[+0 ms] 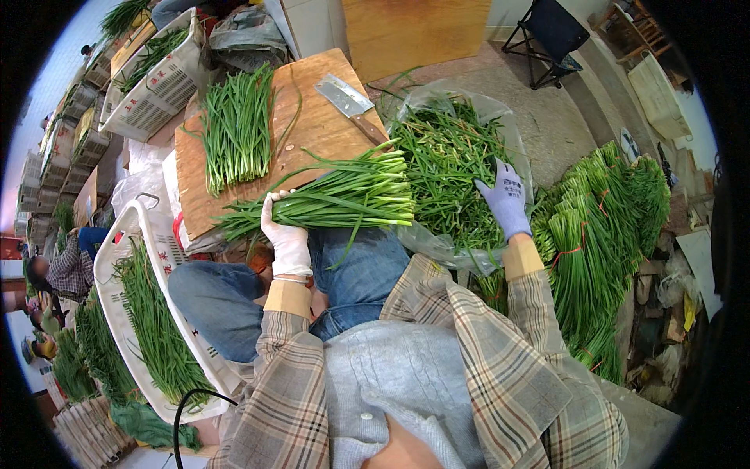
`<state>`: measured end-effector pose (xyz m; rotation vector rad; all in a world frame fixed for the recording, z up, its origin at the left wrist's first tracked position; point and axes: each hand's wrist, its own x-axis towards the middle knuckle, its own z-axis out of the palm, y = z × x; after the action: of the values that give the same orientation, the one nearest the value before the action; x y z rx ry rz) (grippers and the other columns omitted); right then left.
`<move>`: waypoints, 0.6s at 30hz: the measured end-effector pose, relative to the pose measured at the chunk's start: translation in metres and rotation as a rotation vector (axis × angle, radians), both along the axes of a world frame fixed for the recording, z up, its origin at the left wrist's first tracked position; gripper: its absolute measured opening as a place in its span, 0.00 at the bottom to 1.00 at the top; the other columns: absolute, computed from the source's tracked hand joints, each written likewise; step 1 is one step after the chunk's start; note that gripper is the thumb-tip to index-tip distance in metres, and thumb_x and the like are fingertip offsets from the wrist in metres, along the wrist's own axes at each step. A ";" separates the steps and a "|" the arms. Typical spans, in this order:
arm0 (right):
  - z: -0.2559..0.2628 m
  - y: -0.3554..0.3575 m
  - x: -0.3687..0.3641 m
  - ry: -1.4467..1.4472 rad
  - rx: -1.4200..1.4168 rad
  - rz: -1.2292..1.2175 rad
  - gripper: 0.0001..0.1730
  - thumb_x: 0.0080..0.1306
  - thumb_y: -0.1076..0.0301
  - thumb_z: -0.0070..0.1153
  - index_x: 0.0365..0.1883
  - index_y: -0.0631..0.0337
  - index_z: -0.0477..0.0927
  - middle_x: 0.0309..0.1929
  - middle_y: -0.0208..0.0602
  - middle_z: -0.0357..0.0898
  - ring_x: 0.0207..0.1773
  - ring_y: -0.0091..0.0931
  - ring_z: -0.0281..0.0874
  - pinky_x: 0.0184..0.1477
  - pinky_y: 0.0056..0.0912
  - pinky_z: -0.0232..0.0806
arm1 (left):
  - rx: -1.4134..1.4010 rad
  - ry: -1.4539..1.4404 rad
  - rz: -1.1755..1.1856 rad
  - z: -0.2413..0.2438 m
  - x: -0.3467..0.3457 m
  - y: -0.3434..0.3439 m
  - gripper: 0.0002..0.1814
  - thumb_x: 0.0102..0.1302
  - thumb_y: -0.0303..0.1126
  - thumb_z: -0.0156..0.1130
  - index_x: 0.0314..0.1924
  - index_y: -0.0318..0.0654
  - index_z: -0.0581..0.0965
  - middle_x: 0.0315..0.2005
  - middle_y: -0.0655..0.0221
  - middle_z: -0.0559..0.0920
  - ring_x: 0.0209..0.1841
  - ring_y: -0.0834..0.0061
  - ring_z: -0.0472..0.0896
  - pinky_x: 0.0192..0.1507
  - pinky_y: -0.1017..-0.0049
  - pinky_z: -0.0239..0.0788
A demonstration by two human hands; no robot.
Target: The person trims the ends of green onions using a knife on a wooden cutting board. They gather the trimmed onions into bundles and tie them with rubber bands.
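Note:
My left hand point(283, 237), in a white glove, grips a loose bunch of garlic chives point(334, 196) over the near edge of a wooden board point(316, 126). The pale cut ends point right, and the green tips droop left onto the board. In a lavender work glove, my right hand point(505, 196) rests over a clear plastic bag point(515, 123) full of chive scraps point(448, 170), thumb and fingers apart. Another pile of chives point(239, 129) lies on the board's left part. A cleaver point(345, 97) with a wooden handle lies near the far right corner.
Tied chive bundles point(586, 234) are heaped on the floor to my right. At my left stands a white plastic crate point(146, 214) with chives inside; another crate point(152, 88) is farther back. A folding chair point(548, 44) stands at the far right. Other people sit at far left.

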<state>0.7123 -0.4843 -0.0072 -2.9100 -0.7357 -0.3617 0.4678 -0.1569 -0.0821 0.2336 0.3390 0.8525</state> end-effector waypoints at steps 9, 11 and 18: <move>0.051 0.064 -0.117 0.887 0.609 0.819 0.23 0.53 0.62 0.63 0.46 0.61 0.78 0.47 0.42 0.77 0.49 0.36 0.76 0.53 0.34 0.68 | 0.023 0.061 -0.019 -0.005 -0.008 -0.012 0.09 0.64 0.40 0.54 0.32 0.45 0.77 0.35 0.70 0.81 0.44 0.70 0.77 0.54 0.66 0.66; 0.045 0.060 -0.123 0.844 0.623 0.862 0.21 0.52 0.64 0.64 0.44 0.59 0.80 0.46 0.40 0.78 0.49 0.35 0.76 0.53 0.33 0.67 | -0.049 0.107 -0.033 -0.033 -0.013 -0.003 0.12 0.64 0.46 0.52 0.33 0.49 0.77 0.38 0.71 0.81 0.45 0.69 0.77 0.54 0.64 0.66; 0.036 0.029 -0.109 0.804 0.618 0.685 0.15 0.53 0.66 0.63 0.39 0.61 0.81 0.36 0.40 0.80 0.39 0.33 0.79 0.44 0.31 0.71 | -0.040 0.383 -0.114 -0.022 -0.013 -0.009 0.17 0.64 0.44 0.50 0.44 0.42 0.77 0.44 0.66 0.80 0.49 0.63 0.76 0.56 0.61 0.64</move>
<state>0.6033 -0.4552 0.0288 -1.8151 -1.1111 0.5262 0.4550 -0.1659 -0.1043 0.3767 0.6927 0.6853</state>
